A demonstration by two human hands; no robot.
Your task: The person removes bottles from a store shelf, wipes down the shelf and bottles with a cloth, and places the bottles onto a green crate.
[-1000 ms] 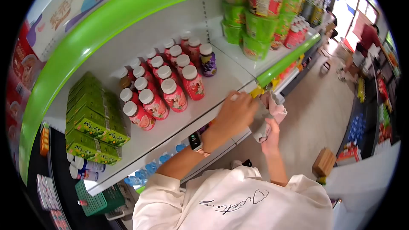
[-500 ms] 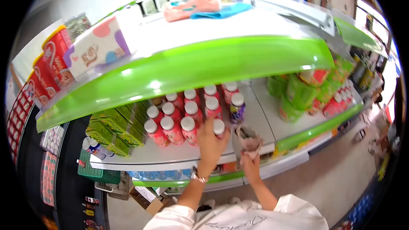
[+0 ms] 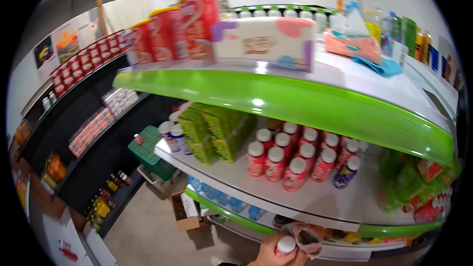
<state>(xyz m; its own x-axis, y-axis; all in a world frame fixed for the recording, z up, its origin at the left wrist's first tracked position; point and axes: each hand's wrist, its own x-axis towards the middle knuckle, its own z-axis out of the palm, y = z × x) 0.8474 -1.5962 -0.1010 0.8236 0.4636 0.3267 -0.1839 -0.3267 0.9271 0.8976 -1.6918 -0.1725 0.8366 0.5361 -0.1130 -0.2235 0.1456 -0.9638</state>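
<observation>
At the bottom edge, my left hand is wrapped round a small pink bottle with a white cap. Right beside it is a greyish-pink cloth, bunched up below the shelf edge. Fingers of my right hand show in part at the cloth's lower end, closed on it; the rest of that hand is out of view. Above the hands, several pink bottles with white caps stand in rows on the white shelf. One purple bottle stands at their right end.
A green-fronted upper shelf overhangs the bottles. Green cartons stand to their left, green packs to their right. A green basket and an open cardboard box are on the left, near dark shelving.
My left hand has taken a pink bottle off the shelf and brought it down beside the cloth. The view has swung left, showing more of the dark shelving.
</observation>
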